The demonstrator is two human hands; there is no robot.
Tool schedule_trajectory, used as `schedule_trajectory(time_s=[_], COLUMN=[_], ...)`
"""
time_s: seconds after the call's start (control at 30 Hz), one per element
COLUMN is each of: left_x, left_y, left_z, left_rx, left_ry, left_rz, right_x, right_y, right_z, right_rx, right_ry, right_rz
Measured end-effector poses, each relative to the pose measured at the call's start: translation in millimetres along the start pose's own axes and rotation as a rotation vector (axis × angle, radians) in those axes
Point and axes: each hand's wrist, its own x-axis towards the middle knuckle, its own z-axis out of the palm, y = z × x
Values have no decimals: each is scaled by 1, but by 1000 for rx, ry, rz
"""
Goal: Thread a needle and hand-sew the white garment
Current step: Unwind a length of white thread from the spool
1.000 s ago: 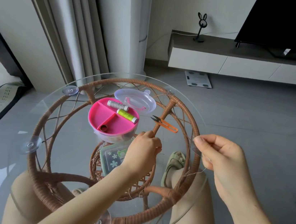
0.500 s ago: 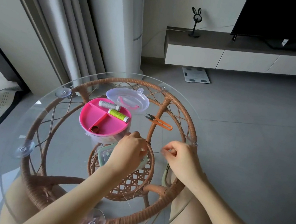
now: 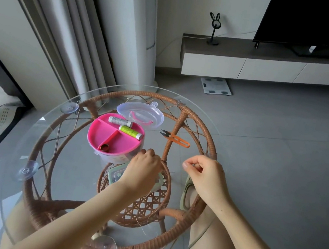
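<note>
Glass table, left hand near right hand — fingers curled, any hold unclear.

Both bare forearms reach forward, the hands near each other. The left hand is curled (knuckles up); the right hand presses thumb to forefinger, perhaps pinching something fine.

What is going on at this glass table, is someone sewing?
A seated person works over a round glass-topped rattan table. The left hand is curled beside the open pink round sewing box; the right hand pinches what seems to be a fine pale thread, which trails below. Any needle is too small to see. Orange thread snips lie untouched nearby, and no white garment is in view.
</note>
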Motion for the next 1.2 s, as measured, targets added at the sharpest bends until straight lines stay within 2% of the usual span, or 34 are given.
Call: schedule_trajectory(time_s=[0.17,0.37,0.5,0.63,0.8,0.93,1.1,1.2], left_x=[-2,-9,-21,-41,-60,-56,-54,-57], left_y=[-5,3,0,-5,-25,-28,-28,-32], left_z=[-4,-16,-27,-29,-21,-29,-41,-50], left_rx=[-120,-325,-294,-69,68,79,54,46], left_ry=[86,309,395,279,271,273,284,299], left_rz=[-26,-114,-125,-173,-146,-180,-197,-260], right_x=[2,12,13,12,15,18,13,13], right_y=[1,0,1,1,-6,-14,-22,-28], right_z=[1,5,3,5,9,11,12,1], right_rx=[-32,-25,-40,-126,-209,-349,-651,-826], right_ry=[-14,-104,-136,-234,-270,-303,-366,-297], right_rz=[-10,-60,-89,-88,-118,-192,-381,-506])
